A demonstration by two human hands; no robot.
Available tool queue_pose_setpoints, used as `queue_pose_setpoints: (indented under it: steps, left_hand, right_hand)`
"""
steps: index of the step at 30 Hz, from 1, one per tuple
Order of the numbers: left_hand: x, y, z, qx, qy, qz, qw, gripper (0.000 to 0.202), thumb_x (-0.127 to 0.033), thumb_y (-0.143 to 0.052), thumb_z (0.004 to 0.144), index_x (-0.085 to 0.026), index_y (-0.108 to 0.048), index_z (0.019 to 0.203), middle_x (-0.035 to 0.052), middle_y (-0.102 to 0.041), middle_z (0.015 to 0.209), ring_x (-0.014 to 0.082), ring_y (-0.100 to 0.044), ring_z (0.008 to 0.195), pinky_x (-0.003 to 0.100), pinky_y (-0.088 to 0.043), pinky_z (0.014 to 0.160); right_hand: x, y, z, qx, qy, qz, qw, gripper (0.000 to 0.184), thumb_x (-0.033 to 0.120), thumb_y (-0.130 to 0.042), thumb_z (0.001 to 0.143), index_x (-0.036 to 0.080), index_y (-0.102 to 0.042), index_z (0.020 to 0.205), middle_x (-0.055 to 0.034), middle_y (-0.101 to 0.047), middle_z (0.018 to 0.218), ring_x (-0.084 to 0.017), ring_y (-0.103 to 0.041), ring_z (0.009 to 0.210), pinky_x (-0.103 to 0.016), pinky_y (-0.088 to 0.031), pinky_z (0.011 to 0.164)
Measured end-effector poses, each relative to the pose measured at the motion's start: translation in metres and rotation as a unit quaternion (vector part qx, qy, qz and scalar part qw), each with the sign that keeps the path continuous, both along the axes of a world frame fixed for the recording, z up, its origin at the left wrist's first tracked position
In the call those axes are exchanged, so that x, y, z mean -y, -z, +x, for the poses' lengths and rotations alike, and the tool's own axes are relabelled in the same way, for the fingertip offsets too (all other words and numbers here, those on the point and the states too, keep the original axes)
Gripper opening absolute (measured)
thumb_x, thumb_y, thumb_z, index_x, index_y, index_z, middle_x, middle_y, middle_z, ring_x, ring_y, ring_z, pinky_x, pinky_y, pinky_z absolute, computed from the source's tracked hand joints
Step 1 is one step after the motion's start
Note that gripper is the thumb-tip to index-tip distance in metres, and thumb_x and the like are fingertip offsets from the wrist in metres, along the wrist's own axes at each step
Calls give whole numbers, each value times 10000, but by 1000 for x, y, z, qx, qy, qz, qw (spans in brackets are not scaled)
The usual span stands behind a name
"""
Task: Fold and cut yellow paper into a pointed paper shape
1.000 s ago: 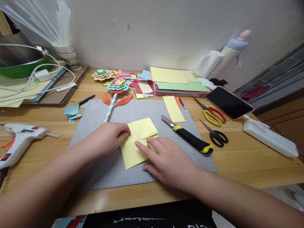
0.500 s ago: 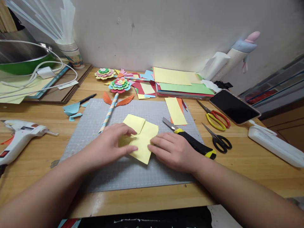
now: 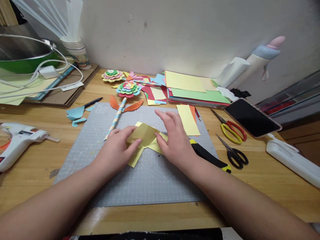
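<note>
A folded yellow paper sheet (image 3: 145, 138) lies on the grey cutting mat (image 3: 140, 180) in the middle of the wooden desk. My left hand (image 3: 117, 150) pinches its left part, thumb and fingers closed on a raised flap. Pressing on the sheet's right part is my right hand (image 3: 173, 138), thumb against the fold and fingers stretched toward the wall. A black and yellow utility knife (image 3: 212, 158) lies just behind my right wrist, partly hidden by it.
A paper flower on a striped stick (image 3: 123, 96) lies at the mat's far left. Beyond the mat are coloured paper stacks (image 3: 192, 90), a loose yellow strip (image 3: 188, 120), two pairs of scissors (image 3: 231, 128), a phone (image 3: 251, 116). A glue gun (image 3: 20, 140) lies left.
The yellow sheet has been turned and folded further. My right hand slid up from the sheet's right edge onto it, covering the knife's blade. My left hand now lifts a flap.
</note>
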State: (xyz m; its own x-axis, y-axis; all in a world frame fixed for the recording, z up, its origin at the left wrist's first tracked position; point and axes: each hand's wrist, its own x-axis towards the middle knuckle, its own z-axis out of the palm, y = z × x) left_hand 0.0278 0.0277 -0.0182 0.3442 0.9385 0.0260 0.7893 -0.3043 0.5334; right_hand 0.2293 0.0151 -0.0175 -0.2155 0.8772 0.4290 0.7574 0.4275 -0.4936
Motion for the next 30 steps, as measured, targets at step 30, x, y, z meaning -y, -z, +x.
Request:
queue_pose_setpoints:
  steps: [30]
  left_hand:
    - [3, 4, -5, -159, 21, 154, 975, 305, -293, -514, 894, -201, -626, 1163, 100, -669, 1179, 330, -578, 1118, 532, -341, 938]
  right_hand:
    - [31, 10, -5, 206, -165, -116, 958, 421, 334, -413, 1025, 194, -466, 1418, -22, -496, 1476, -225, -435, 1346, -556, -215, 1150]
